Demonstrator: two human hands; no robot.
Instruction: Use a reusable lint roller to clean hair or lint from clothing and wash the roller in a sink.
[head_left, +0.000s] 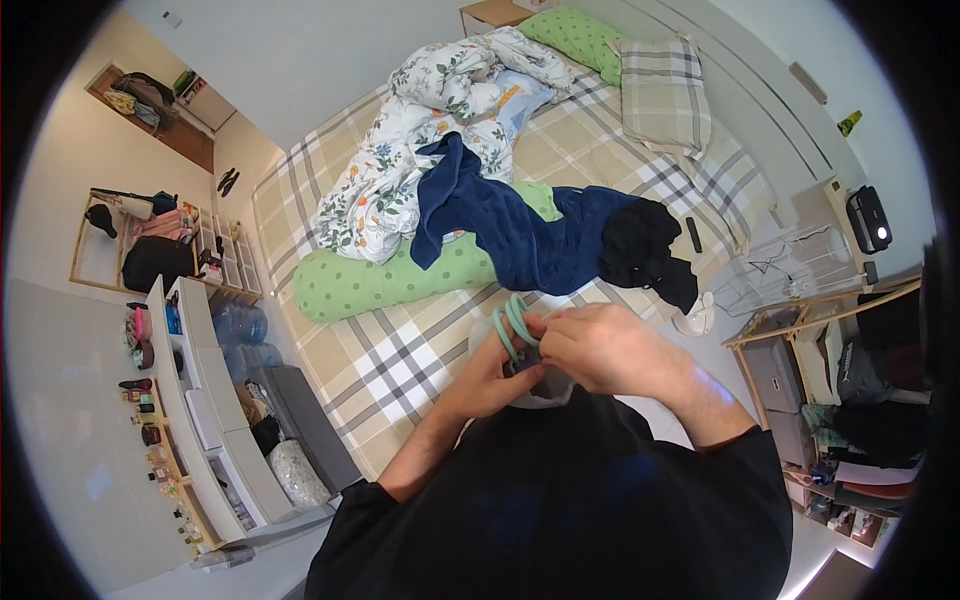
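Observation:
Mint-green loops (515, 319) of a cord or tube stand up at the fingers of my left hand (487, 382), which grips them. My right hand (600, 349) meets it from the right, fingers bent against the loops. Whatever those fingertips pinch is hidden behind the hand. Below both hands, close to my black shirt, hangs a pale greyish, thin-looking item (551, 394), perhaps a bag; its shape is mostly covered. Just beyond my hands, a dark blue towel-like cloth (517, 232) lies crumpled on the bed, with a black garment (645, 244) at its right end.
The bed with its plaid sheet (405, 360) spreads before me, bearing a green dotted bolster (390, 281), a floral quilt (375, 180) and a remote (694, 235). A white cabinet (221, 405) flanks the left. A wooden rack (772, 337) and lit projector (868, 219) stand right.

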